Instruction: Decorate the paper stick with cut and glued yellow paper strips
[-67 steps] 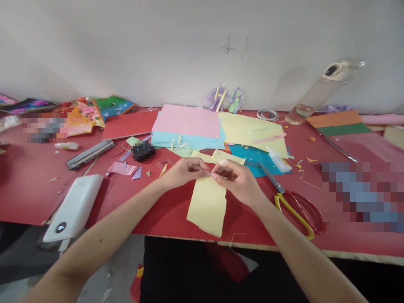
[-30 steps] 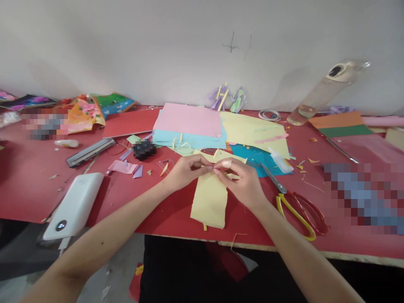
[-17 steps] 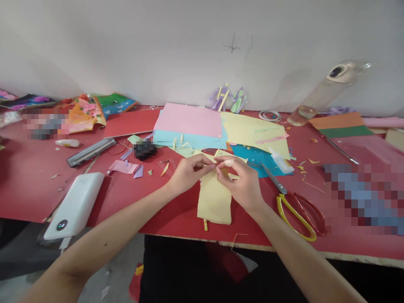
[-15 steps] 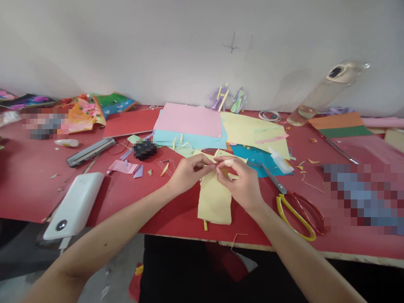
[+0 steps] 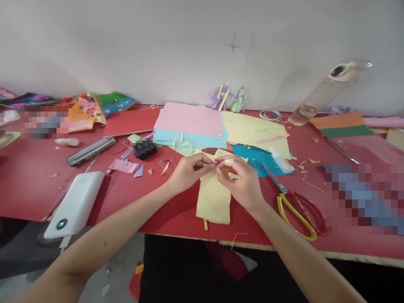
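My left hand (image 5: pixel 191 171) and my right hand (image 5: pixel 241 179) meet fingertip to fingertip over the middle of the red table. Both are closed in a pinch, thumbs against forefingers. Whatever lies between the fingertips is too small and hidden to make out. Beneath them is a pale yellow paper piece (image 5: pixel 214 200), its lower part running toward the table's front edge. A small yellow strip (image 5: pixel 206 224) pokes out from under its bottom end. Right of my right hand lie scissors (image 5: pixel 282 190) with one yellow and one red handle, blades pointing away from me.
Pink paper (image 5: pixel 189 120) and yellow paper (image 5: pixel 249 126) lie behind my hands. A glue bottle (image 5: pixel 282 161) rests on blue paper (image 5: pixel 241 158). A clear water bottle (image 5: pixel 325 94) stands right. Left are a white power bank (image 5: pixel 75 204), a stapler-like bar (image 5: pixel 91 151) and paper figures (image 5: pixel 221 96) by the wall.
The pale yellow paper's lower end has shifted slightly left. Both hands keep the same pinch in nearly the same place.
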A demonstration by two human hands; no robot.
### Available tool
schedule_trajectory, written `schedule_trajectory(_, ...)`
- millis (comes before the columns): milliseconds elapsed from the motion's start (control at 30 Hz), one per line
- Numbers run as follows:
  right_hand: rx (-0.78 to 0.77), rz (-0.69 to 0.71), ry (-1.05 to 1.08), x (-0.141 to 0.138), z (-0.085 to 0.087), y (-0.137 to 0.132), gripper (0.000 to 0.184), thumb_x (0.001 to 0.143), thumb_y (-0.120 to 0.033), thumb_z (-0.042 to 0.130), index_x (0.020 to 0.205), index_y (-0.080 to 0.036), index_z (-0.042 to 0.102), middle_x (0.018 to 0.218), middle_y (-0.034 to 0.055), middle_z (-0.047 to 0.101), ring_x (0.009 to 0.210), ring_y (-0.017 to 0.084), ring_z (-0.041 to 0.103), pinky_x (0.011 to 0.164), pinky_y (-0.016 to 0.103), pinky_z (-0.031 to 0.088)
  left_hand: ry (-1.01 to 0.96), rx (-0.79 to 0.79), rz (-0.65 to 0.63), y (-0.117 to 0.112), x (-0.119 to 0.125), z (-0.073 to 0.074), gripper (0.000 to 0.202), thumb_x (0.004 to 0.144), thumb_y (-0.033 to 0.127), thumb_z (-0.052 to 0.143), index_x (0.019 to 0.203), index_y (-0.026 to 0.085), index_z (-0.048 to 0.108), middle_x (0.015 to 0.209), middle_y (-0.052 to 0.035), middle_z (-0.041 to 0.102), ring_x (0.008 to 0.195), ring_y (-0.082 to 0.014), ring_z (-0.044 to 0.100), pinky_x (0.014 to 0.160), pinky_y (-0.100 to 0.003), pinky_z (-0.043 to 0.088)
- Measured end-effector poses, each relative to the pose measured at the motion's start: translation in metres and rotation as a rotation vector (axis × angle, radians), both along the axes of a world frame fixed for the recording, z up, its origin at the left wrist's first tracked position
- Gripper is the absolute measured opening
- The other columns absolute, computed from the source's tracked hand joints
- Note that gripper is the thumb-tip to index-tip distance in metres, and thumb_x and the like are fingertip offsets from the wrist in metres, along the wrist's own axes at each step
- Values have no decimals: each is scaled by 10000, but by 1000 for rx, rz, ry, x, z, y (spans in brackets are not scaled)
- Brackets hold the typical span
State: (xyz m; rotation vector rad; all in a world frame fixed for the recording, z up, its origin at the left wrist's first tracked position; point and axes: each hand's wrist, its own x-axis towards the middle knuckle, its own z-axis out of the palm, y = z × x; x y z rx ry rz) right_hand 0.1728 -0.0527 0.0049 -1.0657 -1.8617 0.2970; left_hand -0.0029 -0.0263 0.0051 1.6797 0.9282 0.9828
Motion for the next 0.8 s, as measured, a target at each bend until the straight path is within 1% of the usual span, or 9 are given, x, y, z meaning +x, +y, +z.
schedule_trajectory(133,24,5,-20,0,0,0,96,817,-130,604,810,-217,565,944,43,686,945,192,635,793,346,527,16,24,10,0,0,0,154,845,319,622,832,167,648,740,-8,657,566,-73,529,502,-195,374)
schedule_trajectory(300,36,38,-53,0,1,0,105,816,-125,609,811,-220,563,947,33,670,956,189,617,830,350,509,1,30,7,0,-1,0,122,848,284,617,838,165,642,789,-21,682,650,-97,605,566,-197,431)
schedule_trajectory(400,46,51,-40,0,2,-1,103,817,-129,612,805,-217,562,956,39,662,964,193,610,844,362,504,-15,27,-1,1,-1,-1,113,850,273,612,852,164,641,810,-25,686,683,-105,624,586,-198,443)
schedule_trajectory(600,45,56,39,2,5,-2,85,843,-139,579,824,-220,565,946,47,654,965,204,619,846,385,510,16,20,16,3,-2,-1,182,853,339,609,836,161,638,749,-14,651,603,-91,560,524,-203,390)
schedule_trajectory(800,20,32,-26,1,2,0,70,849,-166,588,877,-230,582,962,51,663,996,217,610,847,392,509,39,30,13,1,-1,1,210,856,368,602,840,163,643,763,-18,651,614,-95,557,532,-211,392)
